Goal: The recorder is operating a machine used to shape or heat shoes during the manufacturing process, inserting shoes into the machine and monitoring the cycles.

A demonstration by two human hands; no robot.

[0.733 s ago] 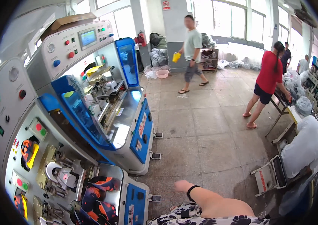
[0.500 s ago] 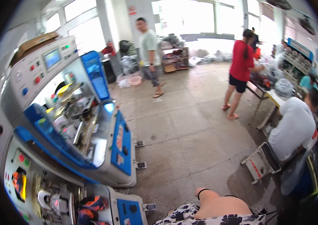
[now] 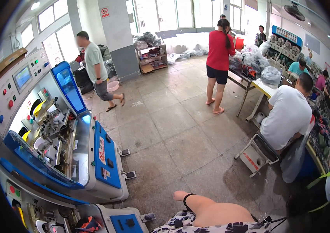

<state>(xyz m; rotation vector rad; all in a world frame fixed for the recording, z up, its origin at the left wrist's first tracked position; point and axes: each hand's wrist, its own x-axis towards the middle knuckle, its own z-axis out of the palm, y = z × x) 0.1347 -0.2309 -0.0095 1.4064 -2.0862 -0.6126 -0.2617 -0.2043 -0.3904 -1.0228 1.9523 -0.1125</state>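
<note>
My right hand shows at the bottom middle, at the end of a bent bare forearm with a black band round the wrist. Its fingers are foreshortened and I cannot make out whether they hold anything. Below the hand lies my black-and-white patterned garment. My left hand is out of sight. To the left of the hand is the near machine's blue front panel with a small metal bracket on its side. Inside that machine, a dark and orange shoe part rests beside metal fixtures.
A larger blue-and-grey machine stands at the left. A person in pale green walks beyond it. A person in red stands at a table with plastic bags. At right, a person in white sits on a stool.
My view has turned to the right, so the machines sit further left. The walking person has stepped leftward. My right hand appears further left and slightly higher in the picture.
</note>
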